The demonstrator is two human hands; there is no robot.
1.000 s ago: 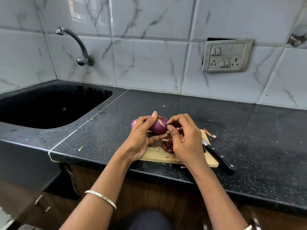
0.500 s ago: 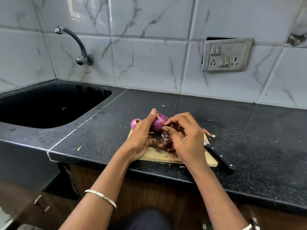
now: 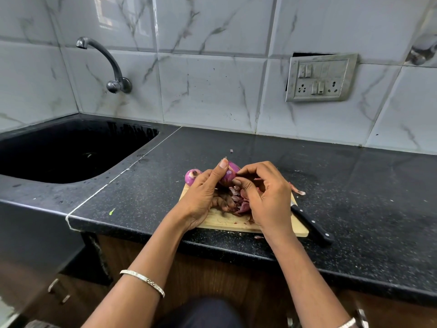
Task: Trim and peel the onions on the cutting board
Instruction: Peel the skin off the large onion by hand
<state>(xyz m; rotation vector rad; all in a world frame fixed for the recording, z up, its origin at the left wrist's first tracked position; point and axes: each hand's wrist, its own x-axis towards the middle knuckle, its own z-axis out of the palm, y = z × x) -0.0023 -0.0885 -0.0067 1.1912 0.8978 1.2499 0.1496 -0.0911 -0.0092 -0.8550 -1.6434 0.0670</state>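
Head view: left hand [image 3: 201,200] grips an onion [image 3: 229,174] above the board [image 3: 236,222], thumb up its near side; right hand [image 3: 264,197] pinches at the onion's right side, fingers curled. Second onion [image 3: 192,176] sits just left of the left hand at the board's far corner, peels [image 3: 240,201] lie piled under and between both hands. Knife [image 3: 312,224] lies just right of the right hand, along the board's right edge.

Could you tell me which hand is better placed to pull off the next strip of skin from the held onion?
Right hand: its fingertips already pinch at the onion, which the left hand grips.
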